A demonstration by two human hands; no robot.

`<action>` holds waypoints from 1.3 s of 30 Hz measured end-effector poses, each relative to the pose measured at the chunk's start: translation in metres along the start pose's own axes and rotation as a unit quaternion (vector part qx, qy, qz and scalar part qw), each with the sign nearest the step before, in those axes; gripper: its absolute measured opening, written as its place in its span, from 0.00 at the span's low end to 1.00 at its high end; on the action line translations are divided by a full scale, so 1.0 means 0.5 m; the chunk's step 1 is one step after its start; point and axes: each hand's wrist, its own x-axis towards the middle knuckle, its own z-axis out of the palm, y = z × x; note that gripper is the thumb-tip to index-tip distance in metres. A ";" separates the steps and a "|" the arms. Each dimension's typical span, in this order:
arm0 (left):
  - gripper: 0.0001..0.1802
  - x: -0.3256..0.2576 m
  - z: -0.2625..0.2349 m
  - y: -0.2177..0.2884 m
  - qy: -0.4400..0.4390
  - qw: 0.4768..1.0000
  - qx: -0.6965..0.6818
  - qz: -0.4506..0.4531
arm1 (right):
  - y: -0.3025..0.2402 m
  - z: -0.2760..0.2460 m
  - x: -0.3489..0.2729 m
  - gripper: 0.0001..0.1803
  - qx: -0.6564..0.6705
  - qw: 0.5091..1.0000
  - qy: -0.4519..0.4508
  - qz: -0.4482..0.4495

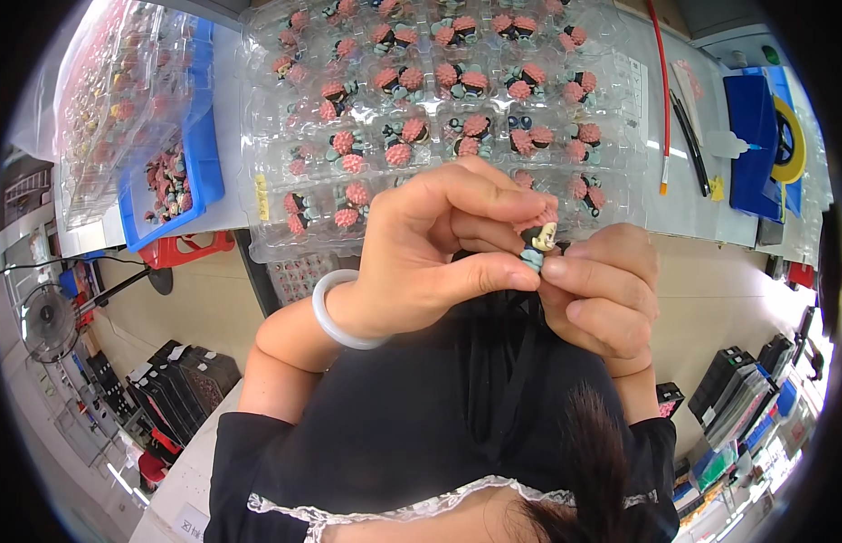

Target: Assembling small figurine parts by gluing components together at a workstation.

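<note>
We see a big white surface point(683, 208) past our hands. On it, just beyond our fingers, lies a wide clear tray point(439, 109) with many little pockets, and most pockets hold a pink and blue toy. Far off to the left of our hands sits a blue bin point(199, 172) with more toys in it. Off to the right lie a thin red brush point(661, 100) and a blue box point(754, 145).

Our left hand point(430, 249) wears a white bangle point(335, 312). Its grip is pinched tight on a tiny figure point(537, 237) with a dark head and a pink puff on top. Our right hand point(602, 294) is touching it from below, fingers closed on its bottom part. The figure sits right between both grips, up in the air, close to the tray.

We think we are checking or fixing this one toy. Next, we would need a soft, careful pinch, because it is so small.
</note>
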 end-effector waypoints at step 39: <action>0.13 0.005 0.006 0.030 0.000 0.988 0.156 0.019 | 0.002 -0.006 0.005 0.12 0.192 0.967 0.056 0.160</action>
